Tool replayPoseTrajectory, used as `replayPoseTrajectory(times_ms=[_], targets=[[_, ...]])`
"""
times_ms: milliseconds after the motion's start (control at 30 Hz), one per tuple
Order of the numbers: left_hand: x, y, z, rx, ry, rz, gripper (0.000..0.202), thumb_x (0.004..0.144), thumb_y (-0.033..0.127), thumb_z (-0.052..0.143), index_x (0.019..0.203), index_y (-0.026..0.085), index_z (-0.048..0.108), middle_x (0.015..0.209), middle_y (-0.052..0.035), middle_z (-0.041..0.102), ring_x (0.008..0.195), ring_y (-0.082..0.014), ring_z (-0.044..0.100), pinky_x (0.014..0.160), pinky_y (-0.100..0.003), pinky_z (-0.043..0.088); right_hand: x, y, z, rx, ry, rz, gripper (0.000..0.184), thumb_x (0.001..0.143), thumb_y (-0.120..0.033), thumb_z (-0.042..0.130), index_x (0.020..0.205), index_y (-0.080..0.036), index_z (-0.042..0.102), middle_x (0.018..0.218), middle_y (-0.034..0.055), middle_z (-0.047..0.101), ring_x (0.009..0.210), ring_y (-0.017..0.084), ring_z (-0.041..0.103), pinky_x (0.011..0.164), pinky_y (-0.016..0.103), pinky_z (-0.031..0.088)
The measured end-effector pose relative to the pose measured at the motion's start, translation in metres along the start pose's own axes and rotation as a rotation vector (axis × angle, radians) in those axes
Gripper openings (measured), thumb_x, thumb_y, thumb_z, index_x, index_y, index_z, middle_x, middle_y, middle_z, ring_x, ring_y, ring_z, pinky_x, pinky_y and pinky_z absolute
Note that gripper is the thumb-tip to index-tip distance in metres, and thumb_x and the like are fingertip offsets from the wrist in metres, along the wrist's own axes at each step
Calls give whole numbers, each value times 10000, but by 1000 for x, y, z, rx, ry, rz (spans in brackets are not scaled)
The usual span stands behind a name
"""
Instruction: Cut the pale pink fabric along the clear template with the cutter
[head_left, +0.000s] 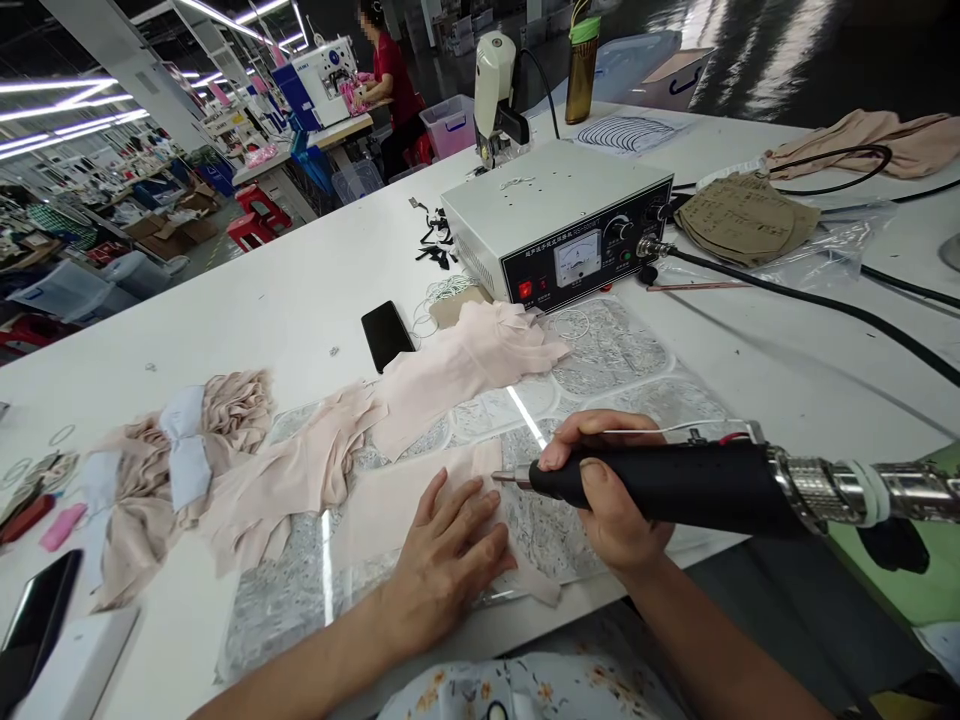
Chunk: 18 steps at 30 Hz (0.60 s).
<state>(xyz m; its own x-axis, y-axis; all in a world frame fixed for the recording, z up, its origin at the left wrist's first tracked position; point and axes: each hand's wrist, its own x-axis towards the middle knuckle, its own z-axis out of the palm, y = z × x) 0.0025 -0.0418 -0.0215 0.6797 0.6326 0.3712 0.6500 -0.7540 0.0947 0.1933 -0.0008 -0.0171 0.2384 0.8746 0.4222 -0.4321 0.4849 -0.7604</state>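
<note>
My left hand (447, 553) lies flat with fingers stretched out on a pale pink fabric piece (390, 505) at the table's near edge. My right hand (609, 490) is wrapped round a black handheld welding tool (675, 485), held level, its metal tip touching the fabric just right of my left fingers. The fabric rests on a clear patterned plastic sheet (600, 350). More pink fabric pieces (465, 365) are stacked behind it.
A white control box with a meter (559, 215) stands behind, its black cable (825, 305) running right. A black phone (386, 333) lies left of the stack. Beige and white fabric bundles (187, 450) sit at left. A person in red sews far behind (390, 70).
</note>
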Motion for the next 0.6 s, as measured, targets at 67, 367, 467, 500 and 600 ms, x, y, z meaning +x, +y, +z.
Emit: replayPoseTrajectory(times_ms=[67,367,467,500,600], targets=[[0,1,0,6,-4,-5,107,922,264,601,966,172,634,1134,-82,675,1229,-263,534,1128,-543,302,0,0,0,2,4,4,162,854,-235,588,1013,-242,554,882,3,594,662,136,594,644,336,523],[-1,6,1,5,10,-31,130,921,283,599,948,159,626,1141,-102,672,1231,-295,530,1120,-622,254,-2,-13,-1,45,36,48,127,845,-274,590,966,-240,579,869,5,575,625,133,584,613,345,528],[0,7,1,-6,25,-41,133,909,289,618,955,164,624,1141,-107,671,1232,-294,531,1117,-628,257,-8,-37,-7,53,-8,129,109,836,-301,610,932,-253,591,803,12,571,593,139,572,537,324,527],[0,7,1,-12,37,-42,137,906,291,624,956,164,623,1138,-106,672,1233,-293,530,1118,-627,258,-11,-45,-10,30,-22,157,95,839,-301,610,923,-258,594,772,14,568,584,143,567,531,328,533],[-1,8,3,-28,58,-40,151,890,294,649,954,160,622,1137,-100,672,1245,-294,520,1127,-622,246,-20,-66,-16,-51,-38,223,91,832,-337,603,881,-261,591,709,23,550,555,156,549,495,327,535]])
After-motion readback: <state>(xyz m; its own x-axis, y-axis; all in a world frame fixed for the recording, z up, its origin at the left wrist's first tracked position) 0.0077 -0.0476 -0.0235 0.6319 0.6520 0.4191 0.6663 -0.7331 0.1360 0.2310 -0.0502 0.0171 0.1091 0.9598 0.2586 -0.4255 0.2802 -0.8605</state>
